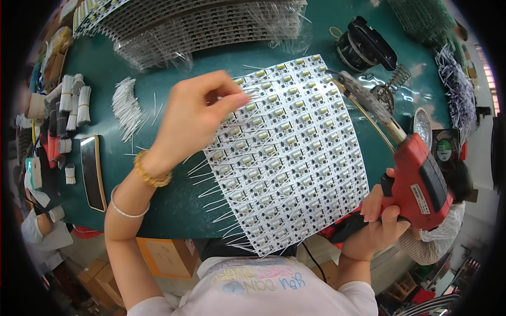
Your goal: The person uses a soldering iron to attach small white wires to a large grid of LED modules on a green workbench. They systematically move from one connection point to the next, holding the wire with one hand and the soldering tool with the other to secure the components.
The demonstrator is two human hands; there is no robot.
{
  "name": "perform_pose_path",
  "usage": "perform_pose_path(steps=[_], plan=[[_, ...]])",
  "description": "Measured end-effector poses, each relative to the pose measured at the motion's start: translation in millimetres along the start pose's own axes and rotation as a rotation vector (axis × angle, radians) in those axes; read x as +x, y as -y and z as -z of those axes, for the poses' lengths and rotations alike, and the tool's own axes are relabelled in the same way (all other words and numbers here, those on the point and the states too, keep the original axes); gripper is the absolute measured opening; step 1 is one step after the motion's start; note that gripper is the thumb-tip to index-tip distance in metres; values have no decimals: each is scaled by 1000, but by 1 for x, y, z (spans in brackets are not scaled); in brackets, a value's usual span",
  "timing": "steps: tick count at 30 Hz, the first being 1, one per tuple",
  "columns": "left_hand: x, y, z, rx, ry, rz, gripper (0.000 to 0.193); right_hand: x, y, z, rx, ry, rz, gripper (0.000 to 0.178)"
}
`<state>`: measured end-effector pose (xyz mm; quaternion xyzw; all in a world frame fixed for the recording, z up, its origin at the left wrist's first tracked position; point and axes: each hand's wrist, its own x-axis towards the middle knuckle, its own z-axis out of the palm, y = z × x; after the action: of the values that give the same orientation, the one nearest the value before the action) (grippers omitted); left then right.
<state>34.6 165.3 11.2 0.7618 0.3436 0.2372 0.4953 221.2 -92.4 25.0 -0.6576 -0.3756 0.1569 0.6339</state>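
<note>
A white circuit board panel (311,152) lies tilted on the bench, covered with rows of small identical modules. Thin white wires (211,205) stick out past its left edge, and more lie across its left part. My left hand (200,105) is over the panel's upper left, thumb and forefinger pinched on a white wire whose end barely shows. In my right hand (377,226) is a red and black soldering gun (419,184), gripped by its handle. Its long barrel and a thin feed tube point up and left, with the tip by the panel's upper right corner.
Loose white wires (128,108) lie in a pile on the green bench (174,210), near wire bundles (83,105) and a phone (94,174). Stacked panels (211,31) in plastic stand at the back. A black round container (358,50) and coiled soldering iron stand (387,92) are right.
</note>
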Motion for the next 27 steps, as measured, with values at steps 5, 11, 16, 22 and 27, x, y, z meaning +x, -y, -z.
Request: perform_pose_path(steps=[5, 11, 16, 22, 27], plan=[[21, 4, -38, 161, -36, 41, 14, 7, -17, -15, -84, -52, -53, 80], [21, 10, -51, 350, -85, -49, 17, 13, -28, -21, -48, 27, -136, 83], [27, 8, -44, 203, -31, 51, 14, 12, -38, -16, -67, 54, -142, 84], [26, 9, -36, 280, -14, -35, 10, 10, -40, -16, -68, 59, -127, 84], [26, 3, -24, 307, 26, -30, 9, 10, -35, -22, -19, 60, -165, 85]])
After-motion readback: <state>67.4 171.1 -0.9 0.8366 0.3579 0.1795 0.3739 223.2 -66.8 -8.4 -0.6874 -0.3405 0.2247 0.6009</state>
